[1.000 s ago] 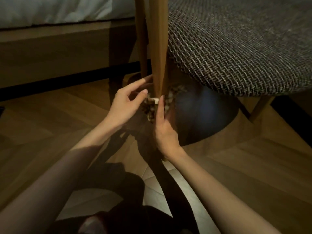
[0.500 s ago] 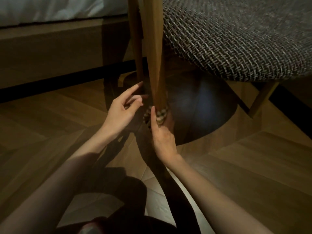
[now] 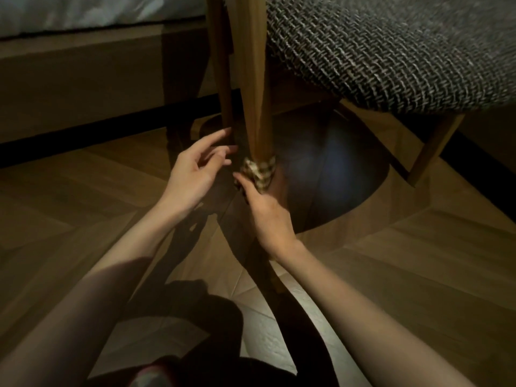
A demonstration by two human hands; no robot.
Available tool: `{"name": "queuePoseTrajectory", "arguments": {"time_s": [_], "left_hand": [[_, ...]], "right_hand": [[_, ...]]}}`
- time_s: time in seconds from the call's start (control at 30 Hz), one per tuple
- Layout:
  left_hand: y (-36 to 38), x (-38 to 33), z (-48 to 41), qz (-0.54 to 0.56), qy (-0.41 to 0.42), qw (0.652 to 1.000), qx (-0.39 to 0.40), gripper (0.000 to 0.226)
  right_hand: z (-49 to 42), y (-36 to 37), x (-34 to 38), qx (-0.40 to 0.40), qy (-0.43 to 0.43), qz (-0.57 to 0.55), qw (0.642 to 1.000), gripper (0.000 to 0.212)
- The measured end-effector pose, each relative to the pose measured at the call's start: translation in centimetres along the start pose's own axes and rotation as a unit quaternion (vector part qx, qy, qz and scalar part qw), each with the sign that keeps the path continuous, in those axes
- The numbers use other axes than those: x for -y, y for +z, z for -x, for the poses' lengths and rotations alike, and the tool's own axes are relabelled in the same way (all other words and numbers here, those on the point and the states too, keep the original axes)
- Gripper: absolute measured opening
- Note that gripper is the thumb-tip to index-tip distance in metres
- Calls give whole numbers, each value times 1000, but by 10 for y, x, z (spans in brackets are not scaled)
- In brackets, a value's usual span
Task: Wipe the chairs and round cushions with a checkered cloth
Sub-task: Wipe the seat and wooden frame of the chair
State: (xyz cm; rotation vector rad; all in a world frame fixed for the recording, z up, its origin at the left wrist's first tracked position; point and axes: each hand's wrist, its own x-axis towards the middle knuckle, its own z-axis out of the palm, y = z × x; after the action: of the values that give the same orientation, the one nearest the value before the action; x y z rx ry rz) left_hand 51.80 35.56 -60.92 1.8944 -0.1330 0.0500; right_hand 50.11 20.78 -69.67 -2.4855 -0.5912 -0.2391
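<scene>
A wooden chair leg point(image 3: 252, 88) comes down through the middle of the view. The checkered cloth point(image 3: 258, 171) is wrapped round its lower end, close to the floor. My right hand point(image 3: 265, 216) grips the cloth round the leg from the near side. My left hand point(image 3: 195, 174) hovers just left of the leg with its fingers spread and relaxed, holding nothing. The woven grey round cushion point(image 3: 391, 51) of the chair fills the upper right.
A second chair leg point(image 3: 222, 68) stands just behind the first, and a third point(image 3: 432, 146) slants at the right. A low wooden bed frame point(image 3: 83, 76) with white bedding point(image 3: 83, 12) runs along the back left. Wooden floor point(image 3: 391, 275) lies all around.
My right hand has slid the cloth down the chair leg toward the floor. My left hand has come off the leg and now hovers beside it.
</scene>
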Motion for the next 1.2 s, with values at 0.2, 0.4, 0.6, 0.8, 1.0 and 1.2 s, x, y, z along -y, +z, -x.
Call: {"name": "queuePoseTrajectory", "arguments": {"time_s": [0.2,0.4,0.6,0.8,1.0,1.2], "left_hand": [[-2,8,11,-48,4,999,22,34],[-4,-3,13,-45,16,997,57,32],[-15,-25,2,-56,-19,989,133,28],[-55,-75,-2,-85,-145,950,264,23],[-125,-166,-10,-42,-221,956,188,10],[-203,-290,-27,-8,-203,976,77,10]], "right_hand": [[38,-16,-9,94,39,105,989,59],[30,-75,9,8,16,-1,1000,43],[4,-88,23,42,30,-206,977,18],[-30,-124,74,140,52,-248,957,20],[-74,-196,152,197,108,-297,928,45],[-139,-301,237,176,128,-339,915,49]]}}
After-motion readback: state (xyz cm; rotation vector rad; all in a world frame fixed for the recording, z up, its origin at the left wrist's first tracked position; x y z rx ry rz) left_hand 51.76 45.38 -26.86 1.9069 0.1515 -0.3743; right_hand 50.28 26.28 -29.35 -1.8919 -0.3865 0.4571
